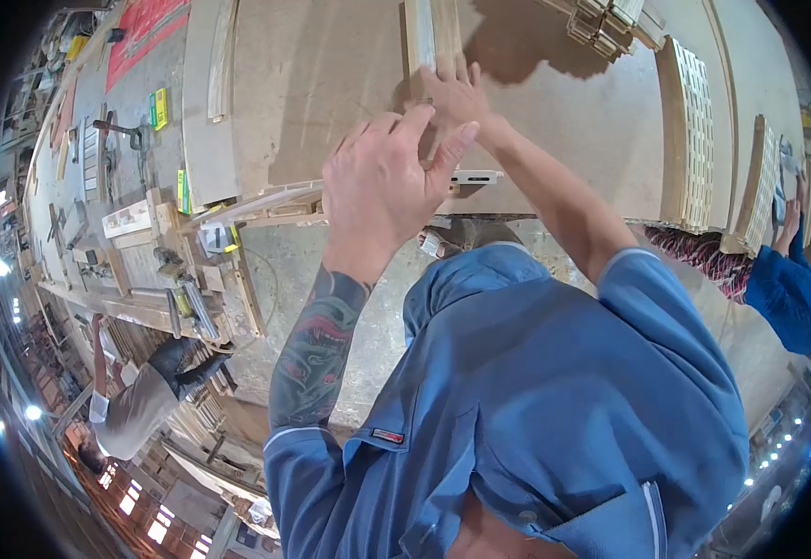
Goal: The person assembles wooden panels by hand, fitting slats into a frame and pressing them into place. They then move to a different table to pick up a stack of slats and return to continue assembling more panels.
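Observation:
My left hand [378, 182] is raised over the front edge of the workbench, its fingers bent and its thumb held apart. I see nothing in its grasp, though part of the palm side is hidden. Further forward, my right hand [457, 93] lies with fingers stretched out at the near end of some long pale wood strips [433, 37]. Behind the left wrist runs a thin light strip [280, 197] along the bench edge. A small white slotted piece [476, 177] lies just right of the left thumb.
Slotted wooden pieces stand in stacks [690, 135] on the right, with another bundle [601, 28] at the top. Left of me, a second bench holds clamps [126, 132] and yellow-green boxes [158, 109]. One co-worker [140, 410] is at lower left, another [788, 279] at right.

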### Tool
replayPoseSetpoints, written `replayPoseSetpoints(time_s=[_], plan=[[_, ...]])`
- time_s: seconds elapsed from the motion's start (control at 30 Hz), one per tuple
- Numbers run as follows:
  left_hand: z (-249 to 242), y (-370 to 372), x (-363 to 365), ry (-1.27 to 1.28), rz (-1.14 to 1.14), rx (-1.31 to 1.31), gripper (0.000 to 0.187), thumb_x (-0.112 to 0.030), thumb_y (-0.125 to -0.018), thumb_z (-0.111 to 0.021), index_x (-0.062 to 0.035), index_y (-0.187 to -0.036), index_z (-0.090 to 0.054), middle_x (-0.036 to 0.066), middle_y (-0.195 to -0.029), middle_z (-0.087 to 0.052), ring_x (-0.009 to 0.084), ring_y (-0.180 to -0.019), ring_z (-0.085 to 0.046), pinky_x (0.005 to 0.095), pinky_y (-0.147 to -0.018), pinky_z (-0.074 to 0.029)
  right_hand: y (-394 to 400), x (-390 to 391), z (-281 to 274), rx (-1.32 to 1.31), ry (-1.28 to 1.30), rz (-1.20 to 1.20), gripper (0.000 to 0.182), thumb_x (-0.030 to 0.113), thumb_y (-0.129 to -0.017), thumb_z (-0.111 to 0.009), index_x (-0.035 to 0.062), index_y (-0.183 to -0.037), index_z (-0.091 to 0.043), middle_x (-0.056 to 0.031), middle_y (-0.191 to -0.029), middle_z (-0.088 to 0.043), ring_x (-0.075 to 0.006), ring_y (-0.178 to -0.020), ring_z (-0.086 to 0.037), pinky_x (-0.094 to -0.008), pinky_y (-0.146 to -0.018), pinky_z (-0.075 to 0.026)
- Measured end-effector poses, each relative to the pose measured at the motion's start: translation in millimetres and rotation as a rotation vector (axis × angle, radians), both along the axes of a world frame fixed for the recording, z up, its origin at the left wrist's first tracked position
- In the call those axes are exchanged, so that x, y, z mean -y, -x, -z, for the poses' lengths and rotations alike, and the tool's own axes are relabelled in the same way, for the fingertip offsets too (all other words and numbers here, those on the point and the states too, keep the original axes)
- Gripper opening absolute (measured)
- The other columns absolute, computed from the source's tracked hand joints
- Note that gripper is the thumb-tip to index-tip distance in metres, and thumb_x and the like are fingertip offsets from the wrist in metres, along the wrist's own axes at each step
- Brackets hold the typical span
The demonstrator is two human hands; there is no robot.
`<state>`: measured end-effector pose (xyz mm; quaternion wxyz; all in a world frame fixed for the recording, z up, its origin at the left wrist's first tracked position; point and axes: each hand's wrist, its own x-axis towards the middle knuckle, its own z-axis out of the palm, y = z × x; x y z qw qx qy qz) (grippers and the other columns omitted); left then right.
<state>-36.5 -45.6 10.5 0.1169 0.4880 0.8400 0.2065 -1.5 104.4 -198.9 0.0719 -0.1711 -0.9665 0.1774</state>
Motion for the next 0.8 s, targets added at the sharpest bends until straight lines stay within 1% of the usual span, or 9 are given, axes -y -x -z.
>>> replayPoseSetpoints(time_s=[0.07, 0.17, 0.23, 0.33, 0.4, 0.5, 0.6, 0.73, 0.8], plan=[[2.8, 0.4, 0.9, -0.008, -0.033, -0.026, 0.059, -0.06, -0.096, -0.05, -0.0072, -0.107, -0.073, 0.016, -0.101, -0.072, 0.0365, -0.092, -0.068, 0.0437, -0.076, -0.053, 26.9, 6.4, 25.2, 0.083, -0.069, 0.249, 0.059, 0.032, -0.087, -0.062, 0.0082, -0.139, -0.045, -0.0212, -0.146, -0.04, -0.0504, -0.135, -0.035, -0.0604, -0.109, -0.033], [-1.6, -0.3, 0.0, 0.044, -0.046, -0.001, 0.061, -0.062, -0.094, -0.05, -0.0074, -0.107, -0.073, 0.017, -0.096, -0.072, 0.0374, -0.091, -0.068, 0.0438, -0.075, -0.053, 32.1, 43.2, 54.5, -0.125, -0.109, 0.174, 0.058, 0.031, -0.088, -0.059, 0.0089, -0.139, -0.045, -0.0227, -0.144, -0.042, -0.0504, -0.136, -0.034, -0.0604, -0.11, -0.032], [-4.5, -0.5, 1.3, 0.043, -0.035, 0.035, 0.061, -0.063, -0.094, -0.049, -0.0078, -0.107, -0.073, 0.018, -0.094, -0.072, 0.0381, -0.089, -0.068, 0.0448, -0.074, -0.053, 20.0, 48.3, 26.8, -0.078, -0.07, 0.111, 0.052, 0.031, -0.089, -0.057, 0.009, -0.135, -0.05, -0.021, -0.145, -0.042, -0.0436, -0.138, -0.036, -0.0542, -0.11, -0.037], [1.2, 2.2, 2.1, 0.019, -0.023, 0.028, 0.062, -0.064, -0.094, -0.048, -0.009, -0.106, -0.073, 0.018, -0.089, -0.072, 0.039, -0.086, -0.069, 0.0466, -0.073, -0.053, 6.0, 36.4, 17.0, -0.072, 0.205, -0.043, 0.044, 0.03, -0.092, -0.053, 0.0068, -0.129, -0.056, -0.0202, -0.132, -0.054, -0.038, -0.132, -0.047, -0.0483, -0.104, -0.046], [5.3, 2.0, 4.4, 0.008, -0.027, 0.001, 0.063, -0.065, -0.094, -0.047, -0.0098, -0.105, -0.074, 0.019, -0.086, -0.072, 0.0391, -0.085, -0.069, 0.0474, -0.073, -0.053, -5.9, 25.2, 45.7, 0.132, 0.555, 0.119, 0.035, 0.028, -0.095, -0.054, 0.0044, -0.119, -0.063, -0.0186, -0.113, -0.065, -0.0309, -0.111, -0.064, -0.0401, -0.092, -0.053], [6.3, 3.9, 2.4, 0.037, -0.02, -0.027, 0.063, -0.065, -0.095, -0.044, -0.0114, -0.104, -0.074, 0.017, -0.084, -0.072, 0.0389, -0.083, -0.069, 0.0484, -0.071, -0.053, -60.4, 30.6, -10.5, -0.097, 0.775, 0.279, 0.034, 0.025, -0.093, -0.06, 0.0025, -0.118, -0.064, -0.0167, -0.098, -0.071, -0.0265, -0.092, -0.07, -0.0352, -0.085, -0.054], [9.6, 5.7, 2.3, 0.016, -0.026, -0.005, 0.062, -0.065, -0.096, -0.043, -0.0125, -0.104, -0.075, 0.016, -0.082, -0.072, 0.0385, -0.083, -0.069, 0.0482, -0.071, -0.053, -105.3, 43.6, -67.1, -0.206, 0.979, 0.23, 0.033, 0.021, -0.088, -0.068, 0.0013, -0.115, -0.067, -0.0148, -0.097, -0.073, -0.0195, -0.087, -0.07, -0.0308, -0.079, -0.054], [12.0, 5.3, 3.1, -0.032, -0.003, 0.015, 0.061, -0.064, -0.097, -0.042, -0.0131, -0.103, -0.075, 0.015, -0.082, -0.072, 0.0386, -0.082, -0.069, 0.0488, -0.07, -0.053, -115.3, 41.5, -41.3, -0.301, 1.049, 0.125, 0.032, 0.019, -0.088, -0.07, -0.0003, -0.112, -0.069, -0.0139, -0.091, -0.074, -0.0186, -0.083, -0.071, -0.0317, -0.076, -0.055], [11.9, 4.9, 4.8, -0.017, -0.008, 0.014, 0.061, -0.063, -0.097, -0.042, -0.0129, -0.103, -0.075, 0.015, -0.082, -0.072, 0.0386, -0.082, -0.069, 0.0491, -0.07, -0.052, -118.0, 42.1, -55.1, -0.076, 0.786, 0.18, 0.028, 0.02, -0.087, -0.072, 0.0, -0.106, -0.072, -0.0136, -0.092, -0.075, -0.0188, -0.082, -0.071, -0.0325, -0.075, -0.055]])
